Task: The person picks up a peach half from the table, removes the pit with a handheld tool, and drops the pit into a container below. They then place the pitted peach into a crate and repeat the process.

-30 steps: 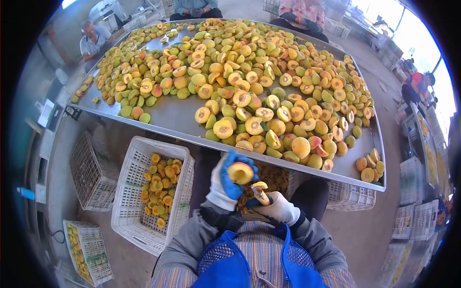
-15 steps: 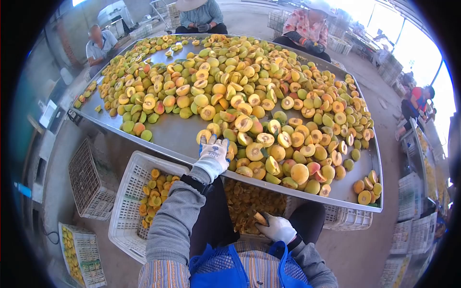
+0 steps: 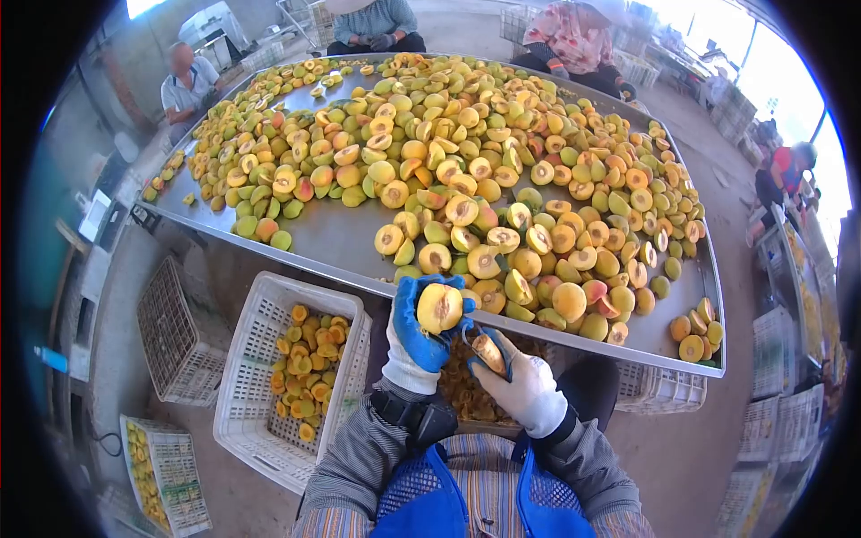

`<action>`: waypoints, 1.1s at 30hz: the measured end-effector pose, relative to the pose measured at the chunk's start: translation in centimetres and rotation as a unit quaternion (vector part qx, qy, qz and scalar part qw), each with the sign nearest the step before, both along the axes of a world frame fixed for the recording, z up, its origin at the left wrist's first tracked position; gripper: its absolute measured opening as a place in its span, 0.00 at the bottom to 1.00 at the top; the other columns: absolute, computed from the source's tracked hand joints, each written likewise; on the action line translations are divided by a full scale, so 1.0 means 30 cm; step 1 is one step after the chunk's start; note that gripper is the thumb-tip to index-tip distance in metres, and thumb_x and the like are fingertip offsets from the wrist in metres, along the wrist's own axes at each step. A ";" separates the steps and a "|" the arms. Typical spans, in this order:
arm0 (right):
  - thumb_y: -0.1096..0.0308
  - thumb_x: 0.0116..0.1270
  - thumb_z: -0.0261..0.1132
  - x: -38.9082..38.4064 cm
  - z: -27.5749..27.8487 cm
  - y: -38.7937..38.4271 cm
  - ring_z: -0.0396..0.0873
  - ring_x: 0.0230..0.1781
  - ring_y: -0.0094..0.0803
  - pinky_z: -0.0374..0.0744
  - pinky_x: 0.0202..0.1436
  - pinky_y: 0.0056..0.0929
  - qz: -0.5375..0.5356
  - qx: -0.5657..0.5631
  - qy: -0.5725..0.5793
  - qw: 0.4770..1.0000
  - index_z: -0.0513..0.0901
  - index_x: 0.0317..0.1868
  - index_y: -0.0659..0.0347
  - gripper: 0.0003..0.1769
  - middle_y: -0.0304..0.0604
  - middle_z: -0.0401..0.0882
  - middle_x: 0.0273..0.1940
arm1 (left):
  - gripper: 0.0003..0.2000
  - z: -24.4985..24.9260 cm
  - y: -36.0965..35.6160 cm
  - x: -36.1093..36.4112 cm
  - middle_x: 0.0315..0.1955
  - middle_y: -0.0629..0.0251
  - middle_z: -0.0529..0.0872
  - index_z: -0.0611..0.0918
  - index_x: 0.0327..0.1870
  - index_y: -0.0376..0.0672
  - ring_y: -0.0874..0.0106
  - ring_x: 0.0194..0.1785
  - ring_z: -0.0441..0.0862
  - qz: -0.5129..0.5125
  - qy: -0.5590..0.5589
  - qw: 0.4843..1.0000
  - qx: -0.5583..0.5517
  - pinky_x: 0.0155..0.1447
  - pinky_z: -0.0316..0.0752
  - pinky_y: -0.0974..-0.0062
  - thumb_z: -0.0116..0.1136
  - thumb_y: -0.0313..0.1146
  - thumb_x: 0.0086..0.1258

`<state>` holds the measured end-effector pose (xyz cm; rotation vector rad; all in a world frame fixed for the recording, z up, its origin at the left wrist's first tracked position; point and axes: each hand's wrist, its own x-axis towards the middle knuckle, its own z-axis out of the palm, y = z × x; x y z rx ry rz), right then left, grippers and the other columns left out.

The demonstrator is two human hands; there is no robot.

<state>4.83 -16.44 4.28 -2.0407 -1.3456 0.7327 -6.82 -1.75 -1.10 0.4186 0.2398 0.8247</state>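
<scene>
My left hand (image 3: 414, 345), in a white glove with a blue palm, is closed around a yellow peach half (image 3: 439, 308), its cut face turned up. Close beside it, my right hand (image 3: 527, 387) grips a small wooden-handled pitting tool (image 3: 489, 353) whose thin curved metal end points toward the peach half. Both hands are just in front of the near edge of a metal table (image 3: 345, 249) piled with halved peaches (image 3: 448, 134). Below the hands, partly hidden by them, a container holds brownish scraps (image 3: 465, 387).
A white plastic crate (image 3: 238, 394) with peach pieces stands at my left, an upright crate (image 3: 184, 345) beyond it. Another crate (image 3: 193, 484) of fruit is at lower left. Several people sit around the table, one person (image 3: 375, 27) at the far side. More crates (image 3: 773, 354) stand at right.
My left hand has come back from the pile on the table, now with a peach half in it. My right hand has risen with the tool to meet it.
</scene>
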 end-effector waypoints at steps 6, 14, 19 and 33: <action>0.53 0.66 0.63 -0.020 -0.007 -0.012 0.85 0.34 0.49 0.81 0.39 0.41 0.005 0.038 -0.033 0.999 0.70 0.66 0.66 0.33 0.57 0.84 0.34 | 0.17 0.020 -0.120 -0.002 0.51 0.51 0.81 0.73 0.56 0.34 0.63 0.49 0.84 0.064 0.226 0.948 0.216 0.54 0.82 0.66 0.43 0.40 0.80; 0.54 0.66 0.64 -0.036 -0.118 -0.026 0.84 0.33 0.50 0.81 0.37 0.43 0.000 0.032 -0.046 0.998 0.74 0.61 0.63 0.28 0.55 0.84 0.31 | 0.23 0.073 -0.191 -0.001 0.45 0.54 0.82 0.73 0.52 0.34 0.61 0.46 0.84 0.047 0.169 0.975 0.137 0.52 0.83 0.64 0.36 0.49 0.81; 0.57 0.64 0.64 -0.030 -0.148 -0.040 0.83 0.33 0.51 0.81 0.39 0.46 0.014 0.007 -0.054 0.998 0.76 0.60 0.56 0.25 0.55 0.84 0.31 | 0.28 0.070 -0.193 0.010 0.37 0.54 0.84 0.77 0.46 0.33 0.61 0.40 0.85 0.040 0.230 0.970 0.072 0.47 0.84 0.65 0.37 0.55 0.79; 0.69 0.60 0.71 -0.035 -0.168 -0.043 0.81 0.31 0.26 0.80 0.39 0.29 0.154 -0.022 0.389 0.908 0.84 0.46 0.63 0.14 0.32 0.84 0.30 | 0.23 0.090 -0.155 -0.046 0.31 0.52 0.86 0.83 0.34 0.31 0.63 0.33 0.85 -0.142 0.074 0.965 0.206 0.41 0.81 0.68 0.51 0.47 0.76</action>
